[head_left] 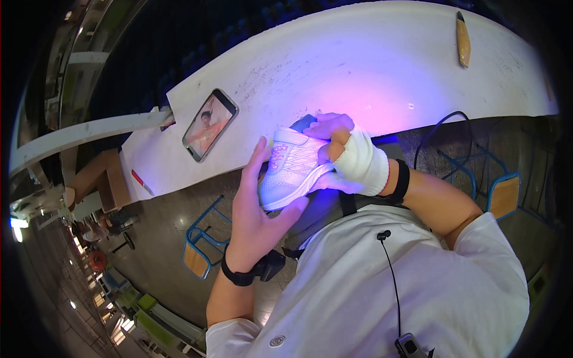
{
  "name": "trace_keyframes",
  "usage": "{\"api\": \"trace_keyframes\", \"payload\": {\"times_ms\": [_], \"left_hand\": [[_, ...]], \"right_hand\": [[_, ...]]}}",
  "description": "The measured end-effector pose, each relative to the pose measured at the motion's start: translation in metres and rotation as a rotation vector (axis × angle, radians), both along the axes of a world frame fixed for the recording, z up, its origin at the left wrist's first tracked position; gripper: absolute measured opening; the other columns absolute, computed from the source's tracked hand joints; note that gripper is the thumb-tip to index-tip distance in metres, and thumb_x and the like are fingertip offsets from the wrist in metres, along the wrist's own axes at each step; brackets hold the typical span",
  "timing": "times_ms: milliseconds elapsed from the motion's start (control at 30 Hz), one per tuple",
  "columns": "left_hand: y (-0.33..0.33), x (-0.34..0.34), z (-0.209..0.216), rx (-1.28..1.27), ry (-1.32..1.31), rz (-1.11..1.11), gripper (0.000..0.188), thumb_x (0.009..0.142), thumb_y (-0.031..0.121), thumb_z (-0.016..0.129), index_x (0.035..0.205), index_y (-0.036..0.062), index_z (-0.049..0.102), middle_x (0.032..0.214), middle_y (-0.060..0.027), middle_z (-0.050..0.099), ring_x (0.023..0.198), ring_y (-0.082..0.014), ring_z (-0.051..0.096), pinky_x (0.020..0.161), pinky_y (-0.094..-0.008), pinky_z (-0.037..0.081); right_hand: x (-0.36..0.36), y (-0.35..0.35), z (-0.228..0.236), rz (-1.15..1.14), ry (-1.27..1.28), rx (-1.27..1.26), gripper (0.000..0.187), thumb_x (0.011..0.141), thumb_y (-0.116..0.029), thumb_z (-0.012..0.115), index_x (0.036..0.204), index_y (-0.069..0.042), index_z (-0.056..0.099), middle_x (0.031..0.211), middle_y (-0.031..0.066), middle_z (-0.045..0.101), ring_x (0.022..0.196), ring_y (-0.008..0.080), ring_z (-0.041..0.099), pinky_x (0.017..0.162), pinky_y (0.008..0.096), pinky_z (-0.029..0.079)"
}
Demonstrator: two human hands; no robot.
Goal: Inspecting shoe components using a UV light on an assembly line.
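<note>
A small white sneaker [293, 164] is held up at the near edge of the white table, lit by violet light. Its toe points toward my lower left, and a dark opening shows at the heel end. My left hand [258, 200], bare with a black strap at the wrist, cups the toe end with thumb along the sole and fingers at the far side. On the heel end, my right hand [352, 156] grips the shoe; it wears a white fingerless glove. Part of the right fingers is hidden behind the shoe.
On the white table [268, 65] lie a phone [210, 125] with a lit screen, a red pen-like tool [142, 182] and a wooden-handled tool [462, 40]. A black cable [444, 122] hangs at the right edge. Blue-framed stools [206, 238] stand below.
</note>
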State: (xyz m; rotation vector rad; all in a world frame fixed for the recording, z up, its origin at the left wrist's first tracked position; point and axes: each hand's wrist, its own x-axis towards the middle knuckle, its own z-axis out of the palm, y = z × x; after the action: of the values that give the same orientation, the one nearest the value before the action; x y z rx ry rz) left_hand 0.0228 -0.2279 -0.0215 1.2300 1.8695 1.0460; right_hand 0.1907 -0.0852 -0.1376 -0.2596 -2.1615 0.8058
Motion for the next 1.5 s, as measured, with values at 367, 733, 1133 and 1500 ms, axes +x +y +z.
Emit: {"api": "trace_keyframes", "payload": {"times_ms": [367, 733, 1133, 1500], "left_hand": [[-0.01, 0.009, -0.025, -0.15, 0.298, 0.116, 0.087, 0.075, 0.011, 0.093, 0.15, -0.0042, 0.051, 0.131, -0.0201, 0.07, 0.121, -0.0216, 0.068, 0.107, -0.0364, 0.052], [0.031, 0.072, -0.044, 0.401, 0.183, -0.208, 0.061, 0.088, 0.002, 0.075, 0.146, 0.0009, 0.057, 0.151, -0.0256, 0.055, 0.14, -0.0449, 0.054, 0.112, -0.0465, 0.049], [0.04, 0.074, -0.064, 0.641, 0.077, -0.054, 0.034, 0.078, 0.012, 0.088, 0.097, 0.0031, 0.062, 0.094, -0.0127, 0.063, 0.087, -0.0348, 0.063, 0.075, -0.0425, 0.052], [0.055, 0.089, -0.067, 0.354, -0.302, 0.012, 0.049, 0.066, 0.014, 0.099, 0.098, 0.0063, 0.063, 0.093, -0.0081, 0.064, 0.089, -0.0343, 0.065, 0.094, -0.046, 0.055]], "right_hand": [[-0.001, -0.024, -0.018, -0.04, 0.115, 0.101, 0.045, 0.069, -0.029, 0.09, 0.095, -0.01, 0.059, 0.125, 0.0156, 0.065, 0.118, 0.0354, 0.063, 0.106, 0.0543, 0.052], [0.07, 0.018, 0.077, 0.107, 0.22, -0.496, 0.064, 0.078, -0.03, 0.092, 0.126, 0.004, 0.068, 0.118, 0.0199, 0.074, 0.116, 0.035, 0.071, 0.113, 0.0519, 0.048], [0.059, 0.01, 0.093, 0.096, 0.05, -0.295, 0.055, 0.074, -0.017, 0.095, 0.12, 0.003, 0.07, 0.118, 0.018, 0.076, 0.112, 0.0347, 0.073, 0.102, 0.0436, 0.055], [0.089, 0.017, 0.068, 0.066, 0.166, -0.497, 0.044, 0.072, -0.001, 0.095, 0.108, -0.002, 0.07, 0.114, 0.0157, 0.077, 0.111, 0.0321, 0.075, 0.101, 0.0456, 0.057]]}}
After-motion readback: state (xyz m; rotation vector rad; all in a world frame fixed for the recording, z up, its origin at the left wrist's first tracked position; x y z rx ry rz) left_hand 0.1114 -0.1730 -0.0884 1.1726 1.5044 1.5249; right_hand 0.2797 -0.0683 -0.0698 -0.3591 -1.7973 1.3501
